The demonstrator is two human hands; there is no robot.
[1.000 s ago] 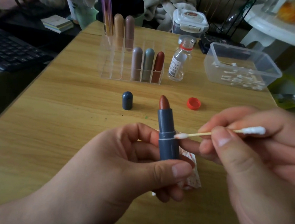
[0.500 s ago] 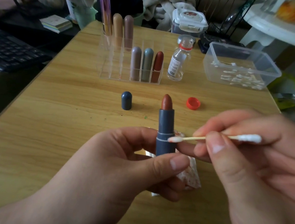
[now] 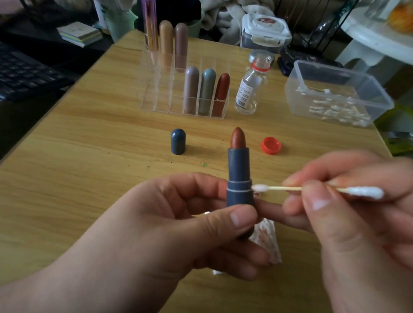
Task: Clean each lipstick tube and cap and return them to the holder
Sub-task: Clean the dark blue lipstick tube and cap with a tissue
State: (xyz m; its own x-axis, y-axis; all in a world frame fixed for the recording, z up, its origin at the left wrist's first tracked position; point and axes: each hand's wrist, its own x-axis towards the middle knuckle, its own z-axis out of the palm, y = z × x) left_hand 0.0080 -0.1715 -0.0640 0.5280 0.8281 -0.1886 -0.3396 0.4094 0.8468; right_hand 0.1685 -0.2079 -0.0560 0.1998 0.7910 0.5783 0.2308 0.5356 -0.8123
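On the pale wooden table (image 3: 74, 169) we note the clear acrylic holder (image 3: 155, 97), well beyond our hands. Our left hand (image 3: 169, 228) clamps the slate-blue lipstick tube (image 3: 239, 179) upright by its base, brown-red bullet extended. Its domed blue cap (image 3: 178, 141) stands apart on the table. Our right hand (image 3: 356, 232) pinches a wooden-stick cotton swab (image 3: 285, 188), tip touching the tube's pale ring. Risk, we judge: the swab riding upward would smear the exposed bullet.

The lipstick tube (image 3: 239, 174) is looking like matt blue-grey plastic, the holder (image 3: 155, 97) like clear, glossy plastic. The table (image 3: 74, 169) is showing smooth wood grain, and the swab (image 3: 285, 188) is showing a wooden stick with fluffy cotton tips.
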